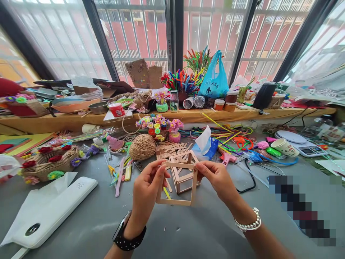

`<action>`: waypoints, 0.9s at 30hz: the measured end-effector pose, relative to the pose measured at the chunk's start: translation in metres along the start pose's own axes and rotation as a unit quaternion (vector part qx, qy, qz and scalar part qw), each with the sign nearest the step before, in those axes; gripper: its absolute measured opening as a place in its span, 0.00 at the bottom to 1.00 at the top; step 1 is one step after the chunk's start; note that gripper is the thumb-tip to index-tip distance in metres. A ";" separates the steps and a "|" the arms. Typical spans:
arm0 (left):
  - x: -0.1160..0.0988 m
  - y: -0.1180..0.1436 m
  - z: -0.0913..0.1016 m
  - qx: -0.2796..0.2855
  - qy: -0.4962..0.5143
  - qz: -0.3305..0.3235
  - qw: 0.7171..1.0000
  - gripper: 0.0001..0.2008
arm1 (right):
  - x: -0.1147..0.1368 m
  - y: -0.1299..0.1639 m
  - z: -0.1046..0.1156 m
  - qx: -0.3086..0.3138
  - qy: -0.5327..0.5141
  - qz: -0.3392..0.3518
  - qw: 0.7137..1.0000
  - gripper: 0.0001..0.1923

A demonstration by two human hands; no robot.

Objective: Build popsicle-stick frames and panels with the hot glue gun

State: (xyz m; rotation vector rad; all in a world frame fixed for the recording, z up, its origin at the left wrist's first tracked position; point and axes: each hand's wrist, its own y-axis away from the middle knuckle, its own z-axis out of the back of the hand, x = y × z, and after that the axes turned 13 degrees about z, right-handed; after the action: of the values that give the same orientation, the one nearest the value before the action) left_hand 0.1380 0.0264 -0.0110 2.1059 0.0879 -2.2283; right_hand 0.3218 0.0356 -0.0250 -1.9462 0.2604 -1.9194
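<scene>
**Grey table, wooden sill, both hands on a stick frame**

Surface: grey table (188,233), matte, smudged near its front edge. Behind it a wooden sill (54,124) spans the full back edge. Above that, black-framed windows (134,32) with white bars; red building outside. Daylight, bright.

Left to right:
- Front left corner: white flat case (54,212) lying on a sheet of white paper.
- Left edge, further back: woven basket (45,163) trimmed with red and purple flowers. Yellow and green sheets behind it.
- Sill, left part: metal bowl (98,107), red-lidded tub (116,109), cardboard pieces leaning on the glass.
- Centre back of table: twine ball (142,146), just beside a loose pile of craft sticks (172,147). Small pipe-cleaner flower pots behind them.
- Centre front: left hand (147,190) pinches the top left corner of a square stick frame (176,183); black watch on the wrist. Right hand (215,176) pinches the top right corner; beaded bracelet on the wrist. Frame is held tilted, its lower edge at or just above the table – cannot tell which. A stick box (185,172) sits directly behind it, seen through the frame.
- Sill centre: pipe-cleaner bundle (183,81), blue plastic bag (214,81), jars.
- Right of the hands: tissue pack (206,145), pink glue gun (225,156), loose pipe cleaners, paper cup (284,146) on its side.
- Right edge: white kitchen scale (304,144). Front right is blurred out.
</scene>
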 end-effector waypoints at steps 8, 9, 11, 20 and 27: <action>0.017 -0.012 0.001 -0.033 -0.046 -0.107 0.993 0.19 | 0.007 -0.007 0.023 -0.015 0.011 -0.071 0.997 0.13; 0.021 -0.014 0.002 -0.033 -0.056 -0.126 0.990 0.21 | 0.005 -0.009 0.027 -0.043 0.000 -0.080 0.996 0.13; 0.029 -0.019 0.003 -0.005 -0.095 -0.146 0.985 0.25 | -0.001 -0.012 0.033 -0.063 -0.009 -0.105 0.992 0.16; 0.052 -0.032 -0.008 0.081 -0.258 -0.161 0.949 0.45 | -0.035 0.000 0.013 -0.093 0.048 -0.047 0.993 0.19; 0.048 -0.038 -0.009 0.097 -0.285 -0.155 0.941 0.41 | -0.032 0.001 0.013 -0.041 0.179 -0.025 0.983 0.19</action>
State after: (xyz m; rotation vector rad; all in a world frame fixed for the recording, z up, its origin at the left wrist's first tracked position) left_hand 0.1403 0.0646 -0.0598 1.5077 0.1811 -3.0576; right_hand 0.3332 0.0491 -0.0551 -1.6571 0.3976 -2.3212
